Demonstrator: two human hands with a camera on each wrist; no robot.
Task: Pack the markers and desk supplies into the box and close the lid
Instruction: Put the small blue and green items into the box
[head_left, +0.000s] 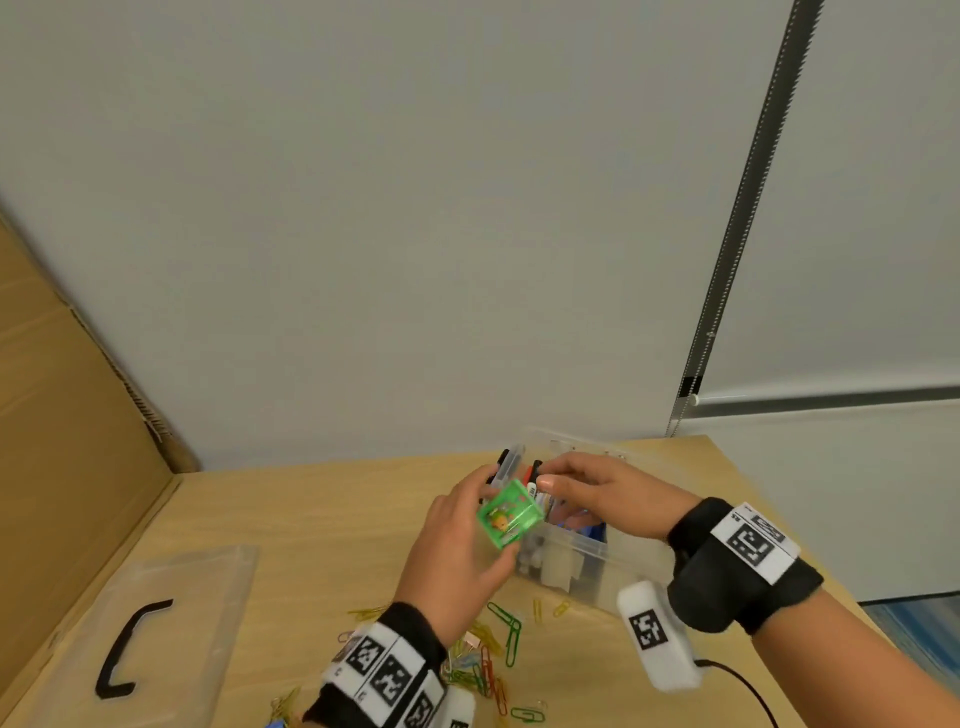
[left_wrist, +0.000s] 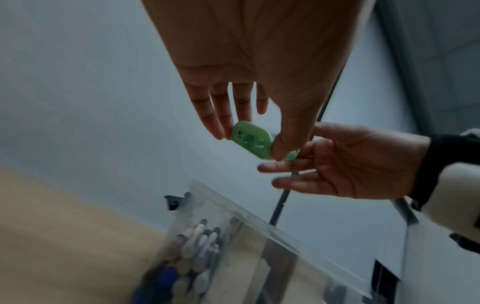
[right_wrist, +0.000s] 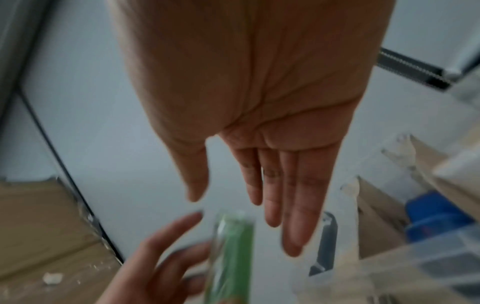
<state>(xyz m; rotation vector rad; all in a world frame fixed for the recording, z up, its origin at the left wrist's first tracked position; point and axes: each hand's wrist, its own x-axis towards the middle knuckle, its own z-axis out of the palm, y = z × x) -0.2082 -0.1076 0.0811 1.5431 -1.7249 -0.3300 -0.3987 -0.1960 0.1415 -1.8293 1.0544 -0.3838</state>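
My left hand (head_left: 491, 527) pinches a small green see-through box (head_left: 511, 514) between thumb and fingers, just above the near left end of the clear plastic box (head_left: 587, 553). In the left wrist view the thumb presses on the green box (left_wrist: 250, 142). Markers (head_left: 535, 480) stand at the far end of the clear box, also seen as blurred markers (left_wrist: 200, 240). Beside the green box, over the clear box, my right hand (head_left: 556, 480) hovers with its fingers straight. The right wrist view shows that hand (right_wrist: 233, 209) holding nothing.
The clear lid (head_left: 197, 587) with a black handle (head_left: 130, 649) lies flat at the table's left. Several coloured paper clips (head_left: 498, 639) are scattered near the front edge. Cardboard (head_left: 62, 415) leans along the left side. A black cable (head_left: 743, 686) runs off at the right.
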